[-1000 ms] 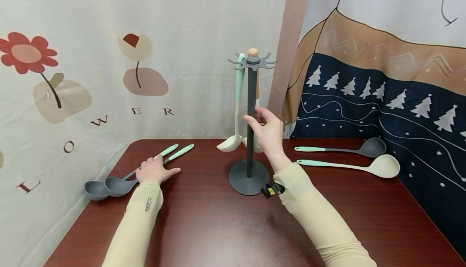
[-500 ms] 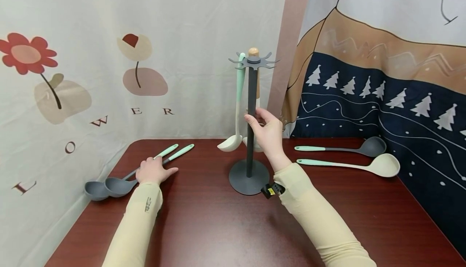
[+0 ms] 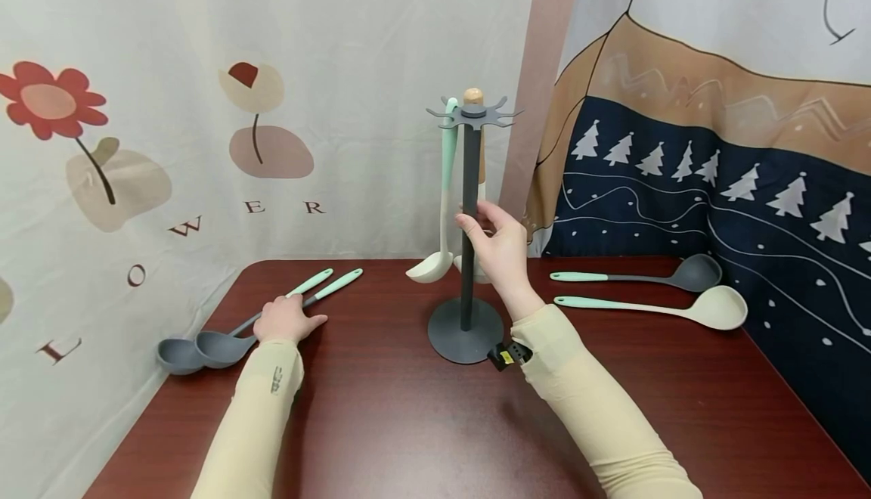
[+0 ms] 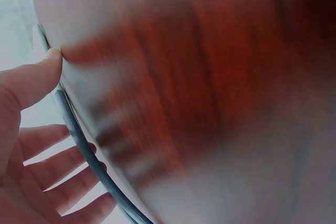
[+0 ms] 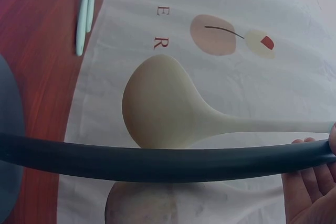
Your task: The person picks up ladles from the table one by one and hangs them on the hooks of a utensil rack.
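A dark grey utensil stand (image 3: 471, 170) rises near the table's middle. My right hand (image 3: 502, 249) grips its post, thumb across the front and fingers behind. In the right wrist view, those fingers (image 5: 310, 182) show beneath the post. From the stand's hooks hang a cream ladle (image 3: 432, 267) with a mint handle and a cream-headed utensil with a wooden handle (image 3: 482, 159), partly hidden by post and hand. At the left, my left hand (image 3: 286, 320) rests over two grey ladles (image 3: 224, 348); its fingers (image 4: 65, 184) lie fairly straight by a grey shaft (image 4: 86, 153), thumb spread away.
On the right side of the table (image 3: 408, 423) lie a grey ladle (image 3: 697, 273) and a cream ladle (image 3: 720, 308), both with mint handles. A printed curtain (image 3: 367, 53) hangs behind the table. The stand's round base (image 3: 449, 340) rests on the wood.
My left thumb has drawn slightly in toward the hand. The right hand stays at the post, and the stand and ladles keep their places.
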`<control>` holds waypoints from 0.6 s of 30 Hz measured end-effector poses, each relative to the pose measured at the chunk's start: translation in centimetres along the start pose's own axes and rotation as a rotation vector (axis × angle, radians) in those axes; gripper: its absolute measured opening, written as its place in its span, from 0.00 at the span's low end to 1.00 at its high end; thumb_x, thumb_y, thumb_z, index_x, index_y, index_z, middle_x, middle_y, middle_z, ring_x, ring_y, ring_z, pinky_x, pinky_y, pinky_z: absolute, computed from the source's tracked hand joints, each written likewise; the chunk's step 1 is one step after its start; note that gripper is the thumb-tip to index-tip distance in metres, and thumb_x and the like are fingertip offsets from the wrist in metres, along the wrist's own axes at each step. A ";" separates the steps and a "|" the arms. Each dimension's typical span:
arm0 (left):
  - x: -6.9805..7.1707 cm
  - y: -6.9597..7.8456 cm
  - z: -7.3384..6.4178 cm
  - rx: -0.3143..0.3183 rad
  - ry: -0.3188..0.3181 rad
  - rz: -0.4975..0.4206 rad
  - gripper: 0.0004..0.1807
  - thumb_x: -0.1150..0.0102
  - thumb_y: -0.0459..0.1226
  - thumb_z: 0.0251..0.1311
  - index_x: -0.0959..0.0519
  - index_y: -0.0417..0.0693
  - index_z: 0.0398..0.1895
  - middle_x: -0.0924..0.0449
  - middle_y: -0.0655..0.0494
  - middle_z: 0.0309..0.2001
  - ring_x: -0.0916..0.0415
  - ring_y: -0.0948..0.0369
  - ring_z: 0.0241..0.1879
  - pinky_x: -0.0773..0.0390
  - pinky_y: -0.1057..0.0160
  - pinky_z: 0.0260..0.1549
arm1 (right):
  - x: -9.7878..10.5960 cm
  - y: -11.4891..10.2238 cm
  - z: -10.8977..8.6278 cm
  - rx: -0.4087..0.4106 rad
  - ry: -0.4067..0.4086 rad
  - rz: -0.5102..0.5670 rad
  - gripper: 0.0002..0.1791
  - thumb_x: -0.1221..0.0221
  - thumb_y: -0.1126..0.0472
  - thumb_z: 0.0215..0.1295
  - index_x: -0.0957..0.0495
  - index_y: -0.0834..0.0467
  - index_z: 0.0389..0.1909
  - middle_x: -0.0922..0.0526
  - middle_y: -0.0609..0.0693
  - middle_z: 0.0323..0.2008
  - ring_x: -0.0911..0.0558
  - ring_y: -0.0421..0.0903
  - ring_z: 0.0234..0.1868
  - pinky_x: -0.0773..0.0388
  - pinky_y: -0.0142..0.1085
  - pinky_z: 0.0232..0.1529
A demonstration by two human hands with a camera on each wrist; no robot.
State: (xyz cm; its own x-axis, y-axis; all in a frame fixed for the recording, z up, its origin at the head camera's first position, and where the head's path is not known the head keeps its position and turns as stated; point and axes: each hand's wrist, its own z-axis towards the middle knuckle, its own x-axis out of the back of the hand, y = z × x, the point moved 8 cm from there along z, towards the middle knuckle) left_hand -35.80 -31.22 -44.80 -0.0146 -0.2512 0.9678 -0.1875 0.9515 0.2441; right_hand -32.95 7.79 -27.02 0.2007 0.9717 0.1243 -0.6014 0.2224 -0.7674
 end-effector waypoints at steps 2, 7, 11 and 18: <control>0.1 0.0 0.1 -0.003 -0.002 0.000 0.36 0.34 0.55 0.58 0.26 0.36 0.59 0.27 0.30 0.53 0.29 0.34 0.51 0.24 0.37 0.35 | 0.0 0.0 0.0 0.001 -0.002 0.001 0.14 0.34 0.60 0.65 0.16 0.64 0.48 0.14 0.54 0.37 0.16 0.46 0.37 0.17 0.41 0.43; 0.3 0.0 0.3 -0.003 -0.005 0.006 0.30 0.35 0.50 0.61 0.24 0.37 0.57 0.26 0.30 0.50 0.27 0.35 0.48 0.23 0.39 0.31 | 0.0 -0.1 0.0 0.005 -0.005 -0.007 0.14 0.34 0.60 0.65 0.16 0.64 0.48 0.13 0.54 0.37 0.16 0.46 0.37 0.17 0.41 0.43; 0.5 0.0 0.5 -0.003 0.012 0.020 0.21 0.36 0.42 0.63 0.22 0.38 0.53 0.24 0.32 0.47 0.26 0.36 0.46 0.23 0.39 0.31 | 0.0 0.0 0.1 0.003 -0.006 -0.008 0.14 0.34 0.60 0.66 0.16 0.64 0.48 0.13 0.54 0.37 0.16 0.46 0.37 0.17 0.40 0.44; 0.9 -0.1 0.7 -0.005 0.079 0.027 0.08 0.49 0.29 0.64 0.19 0.45 0.33 0.20 0.39 0.37 0.23 0.41 0.35 0.24 0.41 0.28 | 0.0 -0.3 0.0 0.012 -0.008 0.004 0.13 0.34 0.61 0.65 0.16 0.63 0.47 0.14 0.56 0.35 0.16 0.48 0.37 0.17 0.41 0.44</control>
State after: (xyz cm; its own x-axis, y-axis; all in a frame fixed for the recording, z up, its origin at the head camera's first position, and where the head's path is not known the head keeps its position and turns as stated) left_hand -36.46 -31.70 -44.03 0.0580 -0.2104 0.9759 -0.1833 0.9587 0.2175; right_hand -32.83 7.75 -26.79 0.1922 0.9732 0.1267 -0.6115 0.2197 -0.7601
